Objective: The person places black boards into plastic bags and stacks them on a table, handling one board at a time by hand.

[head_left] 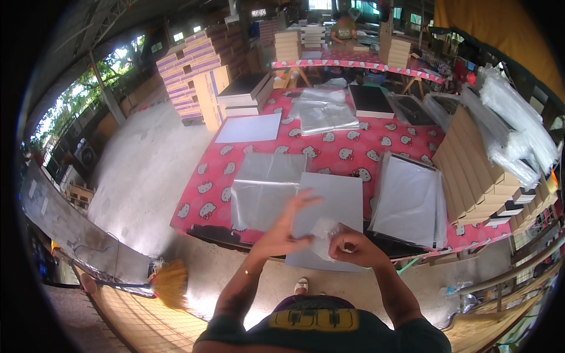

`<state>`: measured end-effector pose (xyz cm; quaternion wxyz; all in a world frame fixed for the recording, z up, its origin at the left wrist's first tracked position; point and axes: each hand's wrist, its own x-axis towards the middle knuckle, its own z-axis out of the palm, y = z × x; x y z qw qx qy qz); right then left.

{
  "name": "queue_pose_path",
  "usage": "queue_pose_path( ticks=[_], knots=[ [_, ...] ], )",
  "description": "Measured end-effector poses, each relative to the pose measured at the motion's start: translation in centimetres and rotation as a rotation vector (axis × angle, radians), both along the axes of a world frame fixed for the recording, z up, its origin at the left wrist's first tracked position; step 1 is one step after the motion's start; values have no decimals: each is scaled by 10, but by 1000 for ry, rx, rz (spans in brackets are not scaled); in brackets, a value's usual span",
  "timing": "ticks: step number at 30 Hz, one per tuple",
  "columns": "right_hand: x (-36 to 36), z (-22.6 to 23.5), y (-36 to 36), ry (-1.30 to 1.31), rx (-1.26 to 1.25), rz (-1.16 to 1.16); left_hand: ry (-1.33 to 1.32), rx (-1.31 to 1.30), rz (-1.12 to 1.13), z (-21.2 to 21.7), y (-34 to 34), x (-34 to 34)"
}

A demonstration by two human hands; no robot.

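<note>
My right hand (356, 247) is closed, its fingers curled at a small crumpled piece of clear plastic (323, 235). My left hand (283, 230), slightly blurred, has its fingers spread and holds nothing that I can see. Both hands hover over a pale grey-white board (335, 197), whose near end sticks out past the table's front edge. Left of the board, and partly under it, lie flat clear plastic sleeves (256, 188). To the right, white sheets in clear plastic (407, 200) form a flat pile.
The pink patterned table cloth (203, 187) carries a white sheet (250, 128), more plastic sleeves (329, 116), a black-topped stack (371, 101) and leaning brown cartons (474, 170). Cartons (194, 67) are piled at the far left. A person (343, 29) is at another table behind. A broom (169, 284) lies left.
</note>
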<state>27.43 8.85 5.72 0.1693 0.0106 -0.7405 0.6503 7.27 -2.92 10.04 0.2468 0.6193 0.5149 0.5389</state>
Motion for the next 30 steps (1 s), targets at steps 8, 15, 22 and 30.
queue_pose_path(
  ticks=[8,15,22,30],
  knots=[
    [21,-10,28,-310,867,-664,-19,-51,-186,-25,12,-17],
    [28,-11,30,-404,856,-793,814,-71,449,-52,17,-15],
    [44,26,29,98,1130,-1238,700,165,719,-30,4,-9],
    [51,-1,32,2,823,-1338,754,38,573,-41,-25,9]
  ],
)
